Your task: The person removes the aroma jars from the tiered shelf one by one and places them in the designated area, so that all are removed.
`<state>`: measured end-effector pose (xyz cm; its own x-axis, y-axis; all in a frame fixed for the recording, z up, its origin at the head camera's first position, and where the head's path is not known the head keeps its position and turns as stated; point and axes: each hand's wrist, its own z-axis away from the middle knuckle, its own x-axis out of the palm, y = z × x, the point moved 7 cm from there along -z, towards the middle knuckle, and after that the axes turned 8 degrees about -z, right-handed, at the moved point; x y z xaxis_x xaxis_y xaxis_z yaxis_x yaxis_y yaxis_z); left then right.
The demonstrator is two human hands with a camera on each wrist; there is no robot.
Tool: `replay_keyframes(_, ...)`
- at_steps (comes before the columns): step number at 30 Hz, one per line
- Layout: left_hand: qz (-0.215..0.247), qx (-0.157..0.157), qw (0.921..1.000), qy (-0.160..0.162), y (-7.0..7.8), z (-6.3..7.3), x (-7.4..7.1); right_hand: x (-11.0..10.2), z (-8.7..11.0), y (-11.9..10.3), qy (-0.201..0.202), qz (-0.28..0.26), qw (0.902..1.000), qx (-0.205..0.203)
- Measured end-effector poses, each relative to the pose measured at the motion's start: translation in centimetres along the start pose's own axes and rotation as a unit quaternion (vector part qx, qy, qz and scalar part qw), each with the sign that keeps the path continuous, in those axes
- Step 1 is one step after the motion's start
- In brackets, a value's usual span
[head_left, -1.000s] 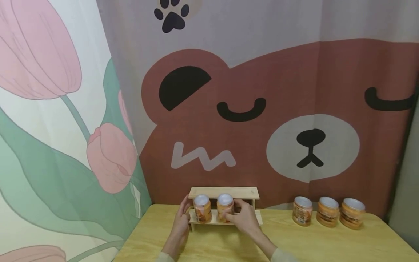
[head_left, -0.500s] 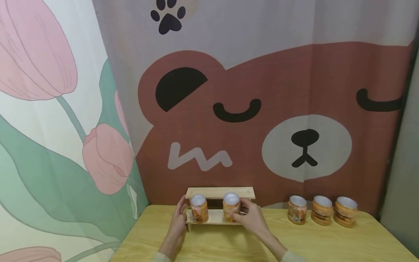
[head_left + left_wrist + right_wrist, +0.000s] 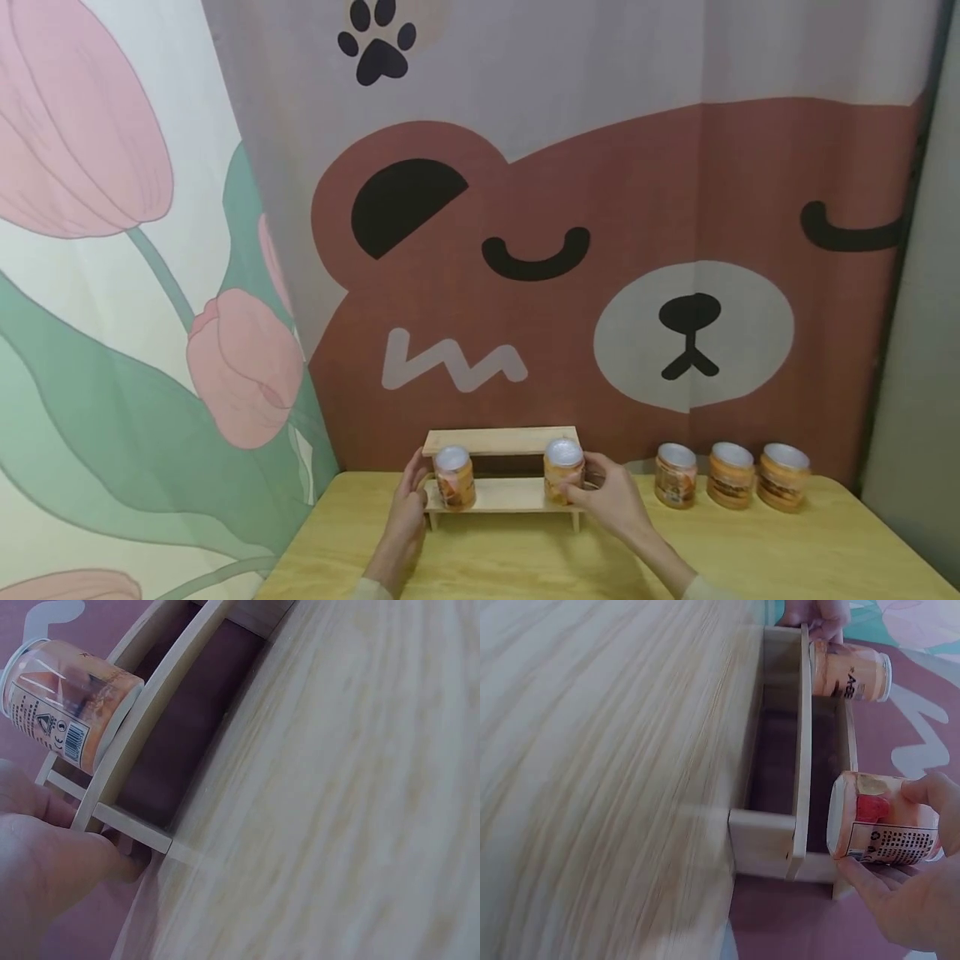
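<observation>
A small two-step wooden rack (image 3: 507, 497) stands on the table. My left hand (image 3: 406, 518) grips its left end; in the left wrist view, thumb and fingers lie around the end of the lower shelf (image 3: 139, 739). Beside that hand, an orange jar (image 3: 454, 483) with a whitish lid stands upright on the lower shelf. Over the shelf's right end, my right hand (image 3: 618, 502) holds a similar jar (image 3: 561, 475) between thumb and fingers. The right wrist view shows a narrow gap between this jar's base (image 3: 837, 814) and the shelf.
Three more orange jars, a left one (image 3: 676, 479), a middle one (image 3: 731, 479) and a right one (image 3: 783, 481), stand in a row on the light wooden table (image 3: 510, 567), right of the rack. A bear-print curtain (image 3: 637, 192) hangs behind, with a tulip-print curtain (image 3: 105, 333) at left.
My right hand has carried its jar rightward along the lower shelf, away from the left jar, to the rack's right end. My left hand has stayed at the left end.
</observation>
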<state>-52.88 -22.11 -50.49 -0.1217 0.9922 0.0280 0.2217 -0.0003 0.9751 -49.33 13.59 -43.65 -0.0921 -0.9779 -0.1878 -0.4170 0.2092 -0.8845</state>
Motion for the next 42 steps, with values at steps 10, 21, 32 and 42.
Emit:
replay_keyframes(10, 0.008, -0.012, 0.9999, -0.009, -0.2, 0.0, -0.2, -4.0, 0.2, 0.9, 0.021, 0.043, 0.9988, -0.007)
replay_keyframes(21, 0.008, -0.003, 0.9999, -0.012, 0.3, 0.0, -0.5, -6.2, 0.2, 2.0, 0.033, 0.098, 0.9946, 0.011)
replay_keyframes(32, 0.014, 0.002, 0.9998, -0.012, -0.4, 0.0, -0.3, -7.2, -0.4, 3.6, 0.038, 0.152, 0.9875, -0.022)
replay_keyframes(42, 0.038, 0.001, 0.9992, -0.014, -0.6, -0.2, -0.4, -7.5, -1.1, 5.2, 0.064, 0.201, 0.9769, -0.034)
